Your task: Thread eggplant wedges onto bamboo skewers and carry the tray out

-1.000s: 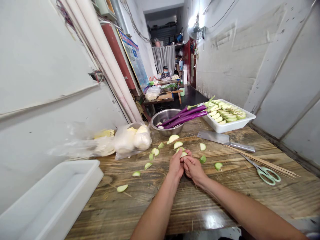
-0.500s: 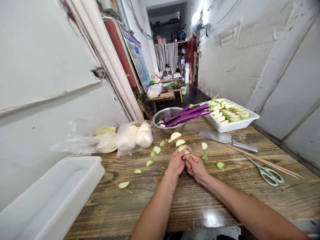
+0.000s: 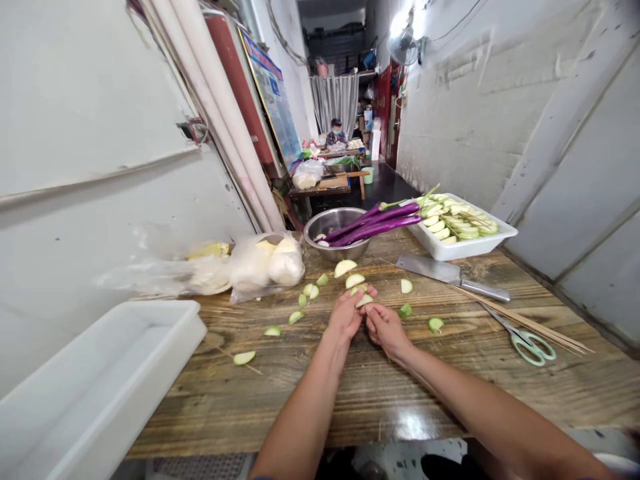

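Over the middle of the wooden table (image 3: 240,400), my left hand (image 3: 346,315) is closed around a pale half-moon vegetable slice (image 3: 365,301) with green skin. My right hand (image 3: 386,327) meets it from the right, thumb and forefinger pinched at the slice's near edge. Whatever thin thing sits in that pinch is too small to make out. Just beyond the fingers lie similar slices (image 3: 355,281), and several more are scattered to the left. One slice (image 3: 245,358) at the left has a thin stick by it.
A steel bowl (image 3: 345,253) holds long purple eggplants (image 3: 370,230). Right of it stands a white tray (image 3: 463,251) full of slices. A cleaver (image 3: 430,267), bamboo skewers (image 3: 525,317) and scissors (image 3: 533,348) lie at right. Bagged food (image 3: 265,267) and a white bin (image 3: 165,360) are left.
The view has tilted slightly, so the table sits a little higher and further left. My hands stay together, with the fingertips a little further apart and the held slice showing more.
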